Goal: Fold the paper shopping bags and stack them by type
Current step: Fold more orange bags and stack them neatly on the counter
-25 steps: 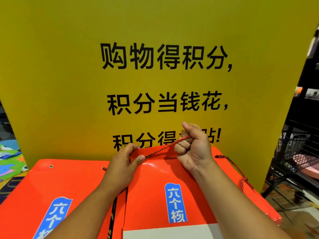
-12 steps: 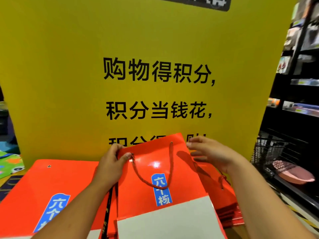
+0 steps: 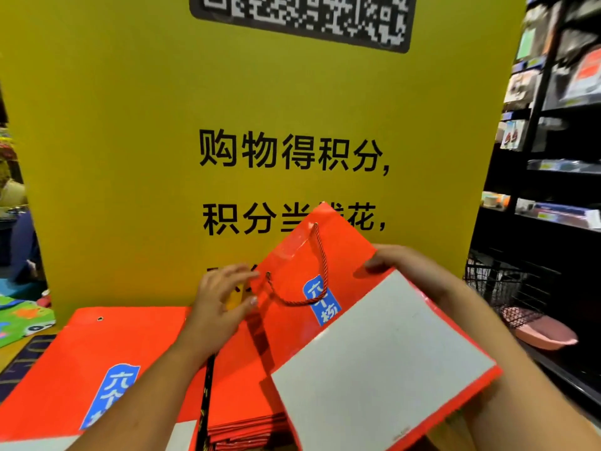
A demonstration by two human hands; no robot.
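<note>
Orange-red and glossy, a folded bag (image 3: 81, 346) lies flat at the left, with a stack of like bags (image 3: 250, 429) just beside it. Above the stack, the left hand (image 3: 221, 301) has its fingers spread and loose, holding nothing, at the left corner of a raised bag (image 3: 292, 255). That bag tilts before the yellow sign (image 3: 130, 125). The right hand (image 3: 409, 265) pinches its right edge, thumb on the front.
</note>
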